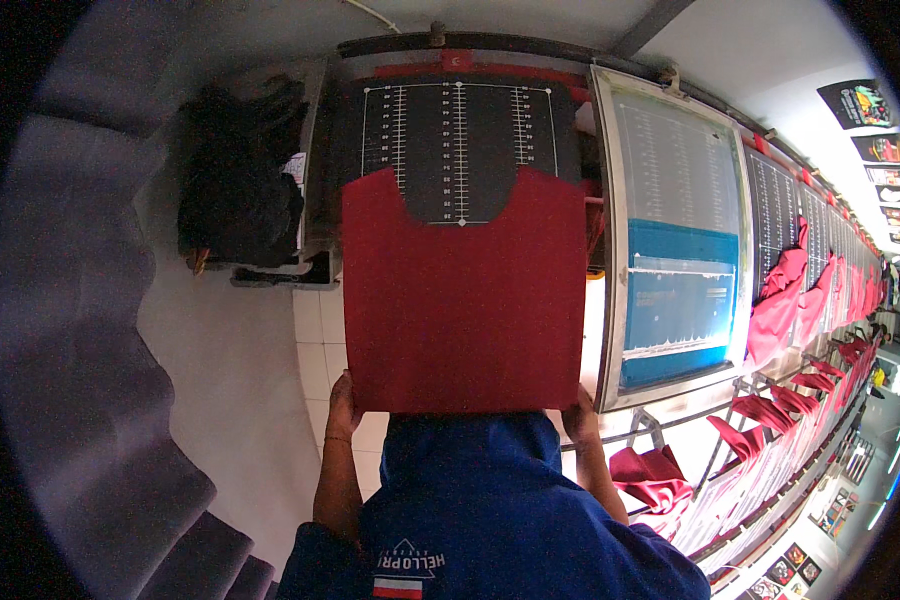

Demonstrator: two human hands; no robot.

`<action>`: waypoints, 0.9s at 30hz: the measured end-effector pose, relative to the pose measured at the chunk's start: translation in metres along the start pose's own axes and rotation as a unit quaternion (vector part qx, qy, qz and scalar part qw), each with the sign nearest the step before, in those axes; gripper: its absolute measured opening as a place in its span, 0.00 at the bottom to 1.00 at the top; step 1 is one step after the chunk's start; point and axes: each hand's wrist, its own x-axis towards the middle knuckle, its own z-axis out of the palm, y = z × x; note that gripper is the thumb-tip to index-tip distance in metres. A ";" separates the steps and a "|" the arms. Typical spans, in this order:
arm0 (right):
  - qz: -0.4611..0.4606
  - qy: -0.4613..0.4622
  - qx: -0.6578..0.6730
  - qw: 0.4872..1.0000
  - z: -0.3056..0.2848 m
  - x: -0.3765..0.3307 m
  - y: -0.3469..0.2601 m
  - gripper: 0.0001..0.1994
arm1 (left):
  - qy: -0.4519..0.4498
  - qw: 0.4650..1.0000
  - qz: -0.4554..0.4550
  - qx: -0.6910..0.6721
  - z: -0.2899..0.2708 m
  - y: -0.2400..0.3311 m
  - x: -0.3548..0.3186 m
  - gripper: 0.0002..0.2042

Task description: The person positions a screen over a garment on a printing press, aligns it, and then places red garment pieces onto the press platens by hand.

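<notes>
A dark red shirt panel point(465, 310) with a scooped neck cut stretches flat in front of me. Its upper end lies over a black printing board point(430, 130) marked with white ruler scales. My left hand point(343, 407) holds the panel's near left corner, its fingers closed on the cloth edge. At the near right corner my right hand point(579, 416) grips the same edge. The near edge is pulled fairly straight between both hands, close to my blue shirt point(470, 500). Fingers under the cloth are hidden.
To the right stands a framed printing screen point(680, 240) with a blue lower part. Beyond it runs a row of boards with red panels point(778, 295), above a rack of hanging red cloth point(655, 480). A dark cloth heap point(240, 170) is at the left, near a grey wall point(225, 400).
</notes>
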 end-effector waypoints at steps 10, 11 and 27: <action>0.138 0.133 0.209 0.959 0.013 -0.014 0.032 0.22 | -0.010 0.999 0.033 0.029 -0.002 0.008 -0.002 0.27; 0.148 0.123 0.215 0.958 0.010 -0.016 0.034 0.23 | -0.009 0.999 0.027 0.028 -0.002 0.007 -0.003 0.27; -0.339 -0.045 -0.500 0.796 0.077 0.187 -0.233 0.39 | -0.022 0.997 0.059 0.041 -0.012 0.010 -0.001 0.27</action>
